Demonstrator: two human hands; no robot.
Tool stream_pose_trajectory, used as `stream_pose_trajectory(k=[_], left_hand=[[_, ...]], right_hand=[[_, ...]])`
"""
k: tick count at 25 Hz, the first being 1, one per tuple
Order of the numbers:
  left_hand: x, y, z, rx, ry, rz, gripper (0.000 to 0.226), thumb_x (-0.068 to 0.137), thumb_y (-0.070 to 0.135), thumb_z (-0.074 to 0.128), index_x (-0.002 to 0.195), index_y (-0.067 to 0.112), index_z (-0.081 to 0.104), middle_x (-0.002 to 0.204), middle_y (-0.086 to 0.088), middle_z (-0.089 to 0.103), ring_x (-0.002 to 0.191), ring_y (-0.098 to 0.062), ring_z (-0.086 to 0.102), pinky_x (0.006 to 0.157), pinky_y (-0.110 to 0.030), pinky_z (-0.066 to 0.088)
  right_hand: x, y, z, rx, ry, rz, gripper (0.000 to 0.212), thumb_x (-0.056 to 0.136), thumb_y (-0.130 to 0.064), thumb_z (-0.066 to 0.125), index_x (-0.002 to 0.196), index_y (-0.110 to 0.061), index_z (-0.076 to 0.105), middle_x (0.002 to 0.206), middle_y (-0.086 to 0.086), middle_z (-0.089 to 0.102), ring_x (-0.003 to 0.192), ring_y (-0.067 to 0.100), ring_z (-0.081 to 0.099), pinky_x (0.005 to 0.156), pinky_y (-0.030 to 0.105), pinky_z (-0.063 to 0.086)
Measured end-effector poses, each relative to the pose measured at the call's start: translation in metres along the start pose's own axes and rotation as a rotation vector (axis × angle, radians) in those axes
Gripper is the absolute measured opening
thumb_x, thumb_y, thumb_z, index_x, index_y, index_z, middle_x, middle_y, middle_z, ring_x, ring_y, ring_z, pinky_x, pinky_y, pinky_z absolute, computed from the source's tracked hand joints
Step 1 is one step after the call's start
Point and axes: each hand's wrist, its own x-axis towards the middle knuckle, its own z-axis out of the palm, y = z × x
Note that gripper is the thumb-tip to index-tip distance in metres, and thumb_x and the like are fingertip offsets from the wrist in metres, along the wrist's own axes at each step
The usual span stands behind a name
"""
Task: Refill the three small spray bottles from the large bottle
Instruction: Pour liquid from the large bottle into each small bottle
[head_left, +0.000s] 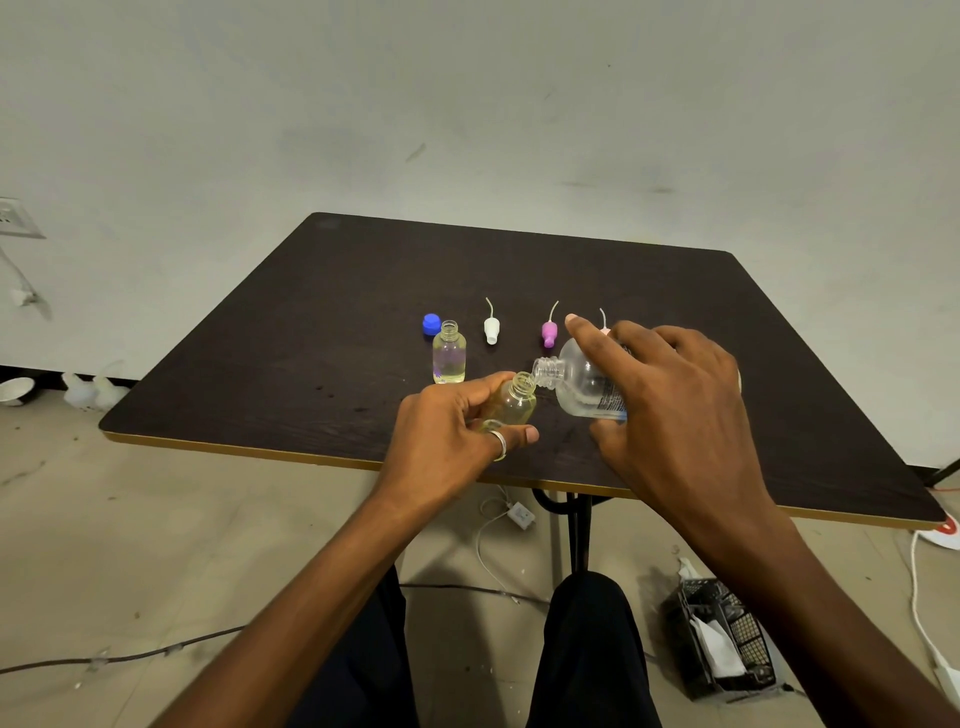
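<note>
Room: pale scuffed wall (467, 104) behind, grey floor (156, 545) below.
Socket: on the wall at the far left edge (15, 218).
Surface: dark wood-grain top with a tan edge (519, 270), seen from a seated position.
Cap: blue (431, 323), lying on the surface just left of and behind the standing bottle.
Standing bottle: small, clear, upright and uncapped (449, 353), pale yellowish liquid up to about its shoulder.
White top: spray top with a thin tube pointing away (491, 328), lying right of the standing bottle, apart from it.
Left hand: fingers and thumb curled round the held bottle (447, 431), a ring (498, 444) on one finger.
Held bottle: small, clear, yellow-tinted (514, 402), tilted with its open mouth up and to the right, lifted over the near middle of the surface.
Pink top: spray top with tube (549, 332), lying right of the white top.
Large bottle: clear, labelled, uncapped (582, 382), tipped nearly flat, neck pointing left, mouth touching the held bottle's mouth; whether liquid runs, cannot tell.
Third top: mostly hidden behind the right hand, only its tube and a pale bit showing (603, 325).
Right hand: wrapped over the large bottle from above (670, 395), forefinger stretched along its shoulder, thumb beneath.
Basket: black mesh on the floor at right (722, 639), white paper inside.
Cable: white (919, 597), running along the floor at far right.
</note>
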Motion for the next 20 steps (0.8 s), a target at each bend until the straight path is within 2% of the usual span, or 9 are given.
stream_pose_trajectory(k=[5, 13, 20], left_hand=[[0.0002, 0.0001, 0.0004, 0.002, -0.003, 0.003, 0.051, 0.071, 0.031, 0.087, 0.12, 0.031, 0.071, 0.093, 0.017, 0.076, 0.088, 0.006, 0.069, 0.087, -0.024, 0.057], [0.0, 0.0005, 0.0001, 0.001, -0.005, 0.008, 0.05, 0.072, 0.03, 0.087, 0.119, 0.032, 0.071, 0.091, 0.02, 0.075, 0.089, 0.007, 0.068, 0.082, -0.011, 0.053], [-0.0002, 0.0004, 0.0001, -0.004, 0.0, 0.009, 0.051, 0.072, 0.03, 0.087, 0.12, 0.031, 0.07, 0.093, 0.018, 0.076, 0.09, 0.008, 0.068, 0.085, -0.017, 0.055]], right_hand=[[0.0003, -0.0006, 0.0006, -0.003, -0.002, 0.002, 0.089, 0.06, -0.024, 0.09, 0.139, -0.023, 0.05, 0.12, 0.013, 0.065, 0.109, 0.04, 0.058, 0.091, 0.057, 0.046], [-0.0002, 0.0, 0.0008, -0.015, -0.006, -0.001, 0.09, 0.06, -0.023, 0.089, 0.14, -0.025, 0.049, 0.121, 0.012, 0.065, 0.11, 0.04, 0.058, 0.091, 0.057, 0.046], [-0.0001, -0.0006, 0.0006, -0.011, -0.003, 0.0, 0.089, 0.06, -0.022, 0.089, 0.14, -0.025, 0.049, 0.12, 0.012, 0.065, 0.11, 0.04, 0.058, 0.091, 0.057, 0.046]])
